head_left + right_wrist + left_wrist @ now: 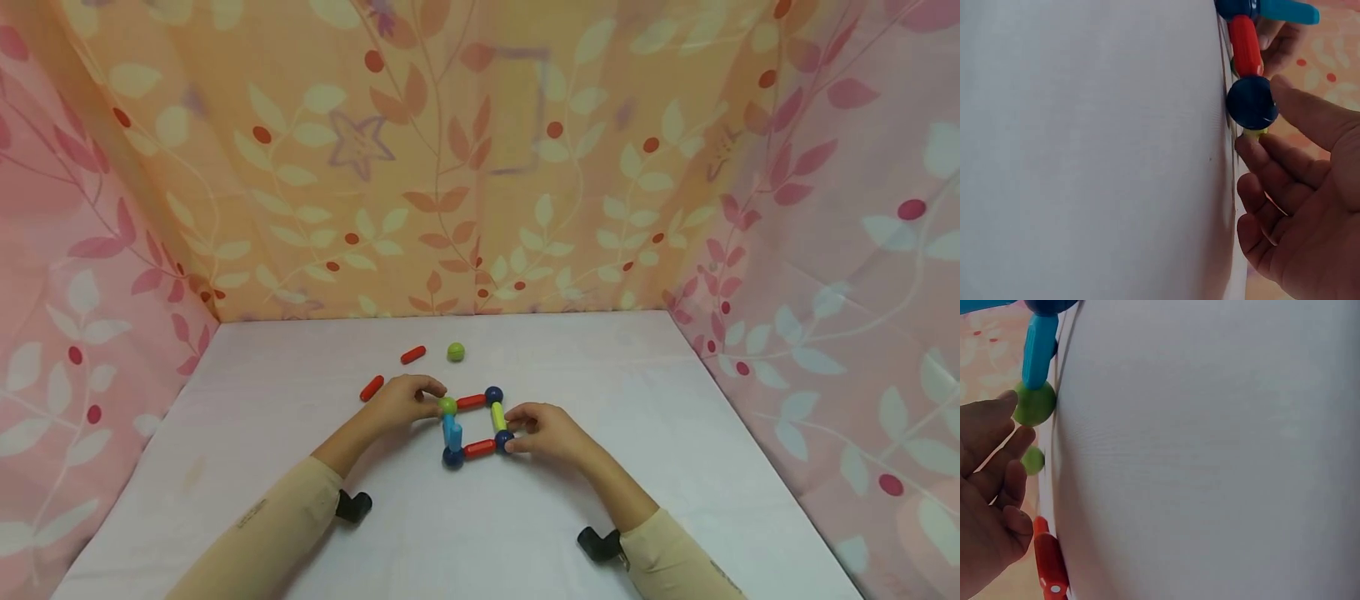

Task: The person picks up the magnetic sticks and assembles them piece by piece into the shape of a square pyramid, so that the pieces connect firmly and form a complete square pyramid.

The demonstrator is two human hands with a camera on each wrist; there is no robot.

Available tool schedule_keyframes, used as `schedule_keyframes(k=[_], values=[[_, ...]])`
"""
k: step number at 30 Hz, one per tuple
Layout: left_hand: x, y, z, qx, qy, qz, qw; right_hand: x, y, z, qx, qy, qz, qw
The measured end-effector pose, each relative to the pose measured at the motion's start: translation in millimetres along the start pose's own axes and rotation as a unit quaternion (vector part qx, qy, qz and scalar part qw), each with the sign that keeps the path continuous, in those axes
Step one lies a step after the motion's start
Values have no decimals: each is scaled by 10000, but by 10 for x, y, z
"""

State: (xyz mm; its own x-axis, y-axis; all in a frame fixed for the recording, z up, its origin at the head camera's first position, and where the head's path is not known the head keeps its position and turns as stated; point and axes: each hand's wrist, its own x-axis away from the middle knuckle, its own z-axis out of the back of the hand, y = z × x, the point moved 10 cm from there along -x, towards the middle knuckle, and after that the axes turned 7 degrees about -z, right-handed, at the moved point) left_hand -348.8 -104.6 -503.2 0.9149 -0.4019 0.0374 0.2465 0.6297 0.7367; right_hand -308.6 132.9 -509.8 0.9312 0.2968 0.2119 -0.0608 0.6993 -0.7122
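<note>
A square frame of toy rods and balls lies on the white table. At its far left corner my left hand (405, 402) pinches a green ball (1035, 403) between thumb and fingers. My right hand (551, 433) grips the near right corner, thumb on the dark blue ball (1251, 103) and fingertips by the yellow-green rod (498, 417). Red rods (480, 448) form the near and far sides, and a blue rod (1038, 353) the left side. Another blue rod (456, 437) stands up from the near left dark blue ball (453, 457). A further dark blue ball (493, 395) marks the far right corner.
Behind the frame lie a loose green ball (456, 352) and a red rod (413, 355). A second loose red rod (372, 388) is just beyond my left hand. Patterned cloth walls (450, 167) enclose the white table (600, 358) at the back and sides.
</note>
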Motion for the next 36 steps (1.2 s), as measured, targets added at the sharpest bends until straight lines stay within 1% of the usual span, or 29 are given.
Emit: schedule_keyframes(k=[5, 12, 19, 26, 32, 36], values=[[-38, -42, -35, 34, -63, 50, 10000, -23, 1, -31, -9, 20, -74, 10000], [-3, -69, -19, 37, -15, 185, 9998, -80, -3, 16, -139, 45, -39, 9999], [91, -57, -27, -14, -4, 88, 10000, -204, 41, 125, -237, 198, -91, 9995], [202, -59, -83, -19, -52, 188, 9998, -358, 34, 186, -306, 165, -109, 9993], [290, 21, -118, 73, 46, 104, 9999, -440, -18, 223, -272, 131, 53, 9995], [340, 85, -124, 82, 97, 51, 9999, -476, 11, 200, -318, 13, 63, 9995]])
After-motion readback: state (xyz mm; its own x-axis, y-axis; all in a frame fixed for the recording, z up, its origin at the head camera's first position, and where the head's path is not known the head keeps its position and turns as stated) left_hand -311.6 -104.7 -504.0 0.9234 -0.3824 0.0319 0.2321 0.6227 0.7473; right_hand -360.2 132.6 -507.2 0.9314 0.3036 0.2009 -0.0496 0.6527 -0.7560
